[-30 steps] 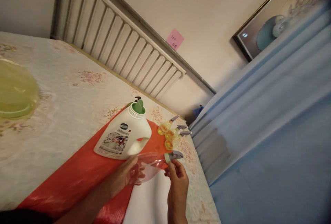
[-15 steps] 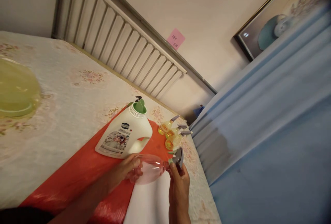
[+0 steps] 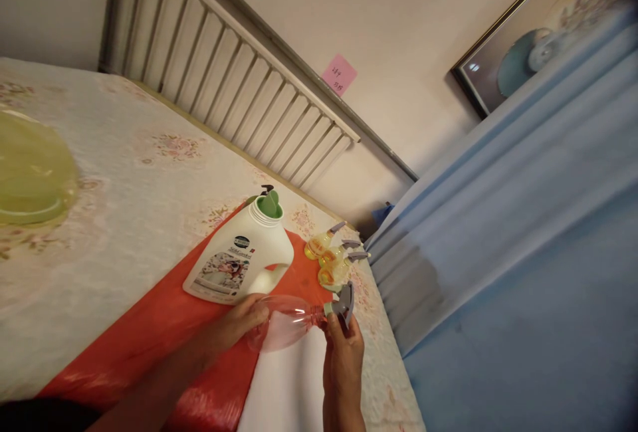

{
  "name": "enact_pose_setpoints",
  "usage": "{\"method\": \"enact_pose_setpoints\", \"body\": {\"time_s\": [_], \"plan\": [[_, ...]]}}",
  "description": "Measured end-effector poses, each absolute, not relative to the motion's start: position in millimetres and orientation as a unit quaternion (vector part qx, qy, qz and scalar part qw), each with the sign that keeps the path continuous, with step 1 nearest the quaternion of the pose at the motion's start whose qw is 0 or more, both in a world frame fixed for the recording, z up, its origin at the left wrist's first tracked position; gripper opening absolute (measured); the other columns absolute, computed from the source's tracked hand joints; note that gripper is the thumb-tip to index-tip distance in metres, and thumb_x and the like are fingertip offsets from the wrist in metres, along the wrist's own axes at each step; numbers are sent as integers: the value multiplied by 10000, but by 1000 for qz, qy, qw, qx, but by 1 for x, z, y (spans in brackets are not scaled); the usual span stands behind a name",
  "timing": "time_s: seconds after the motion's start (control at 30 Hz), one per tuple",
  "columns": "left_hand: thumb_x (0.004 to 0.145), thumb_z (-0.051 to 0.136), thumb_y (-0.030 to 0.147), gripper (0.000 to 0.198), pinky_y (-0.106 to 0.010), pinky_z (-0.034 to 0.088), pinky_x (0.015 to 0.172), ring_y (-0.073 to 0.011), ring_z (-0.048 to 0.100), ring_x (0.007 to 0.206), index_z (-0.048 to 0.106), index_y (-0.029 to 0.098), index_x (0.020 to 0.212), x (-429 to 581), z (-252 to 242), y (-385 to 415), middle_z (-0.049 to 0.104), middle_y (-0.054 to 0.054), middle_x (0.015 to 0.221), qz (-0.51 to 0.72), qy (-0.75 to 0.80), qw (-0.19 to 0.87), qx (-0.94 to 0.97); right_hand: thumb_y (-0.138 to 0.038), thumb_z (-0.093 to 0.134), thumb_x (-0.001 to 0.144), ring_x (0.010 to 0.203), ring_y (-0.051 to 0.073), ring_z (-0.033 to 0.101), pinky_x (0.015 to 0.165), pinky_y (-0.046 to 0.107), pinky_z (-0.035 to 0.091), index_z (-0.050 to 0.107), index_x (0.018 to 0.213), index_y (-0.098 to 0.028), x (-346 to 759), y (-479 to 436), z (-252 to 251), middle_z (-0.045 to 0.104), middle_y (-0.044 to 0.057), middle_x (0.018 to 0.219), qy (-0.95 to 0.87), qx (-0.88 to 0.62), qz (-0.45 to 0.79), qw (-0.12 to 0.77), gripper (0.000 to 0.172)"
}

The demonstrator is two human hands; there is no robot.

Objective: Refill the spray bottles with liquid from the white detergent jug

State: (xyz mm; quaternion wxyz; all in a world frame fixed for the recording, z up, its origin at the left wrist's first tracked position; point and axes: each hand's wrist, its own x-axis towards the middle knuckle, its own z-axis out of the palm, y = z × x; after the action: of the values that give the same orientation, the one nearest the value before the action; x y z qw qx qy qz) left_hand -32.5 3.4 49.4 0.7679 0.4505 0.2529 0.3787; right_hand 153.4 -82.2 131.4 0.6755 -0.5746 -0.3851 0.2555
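A clear pinkish spray bottle (image 3: pixel 290 325) lies sideways between my two hands, above a red sheet (image 3: pixel 149 325) and a white surface. My left hand (image 3: pixel 252 316) is wrapped round its base. At the neck, my right hand (image 3: pixel 343 339) has its fingers closed on the grey trigger sprayer head (image 3: pixel 343 304), whose light collar sits against the bottle's threaded mouth; whether it is screwed on I cannot tell. Just behind my left hand stands a white detergent jug (image 3: pixel 239 252) with a printed label and an open green-lined spout (image 3: pixel 269 205).
Several small spray bottles (image 3: pixel 331 262) with yellow liquid and grey triggers stand beyond my right hand. A yellow-green basin (image 3: pixel 34 173) sits at the left on the flowered tablecloth (image 3: pixel 119 159). A dark pump top (image 3: pixel 268 188) shows behind the jug. Blue curtain (image 3: pixel 498 252) hangs along the right.
The bottle and both hands have shifted very slightly. My left fingers have changed their hold on the base a little; the grip on the sprayer head stays.
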Motion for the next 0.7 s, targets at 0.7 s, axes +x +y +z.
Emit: {"method": "enact_pose_setpoints", "body": {"time_s": [0.7], "plan": [[660, 760, 257, 639, -469, 253, 1149, -364, 390, 1363, 609, 287, 1280, -60, 59, -4, 551, -57, 1407, 378, 288, 618, 626, -336, 687, 800, 811, 202, 621, 770, 322, 485, 674, 1018, -157, 126, -80, 115, 705, 35, 891, -456, -599, 273, 599, 282]]}}
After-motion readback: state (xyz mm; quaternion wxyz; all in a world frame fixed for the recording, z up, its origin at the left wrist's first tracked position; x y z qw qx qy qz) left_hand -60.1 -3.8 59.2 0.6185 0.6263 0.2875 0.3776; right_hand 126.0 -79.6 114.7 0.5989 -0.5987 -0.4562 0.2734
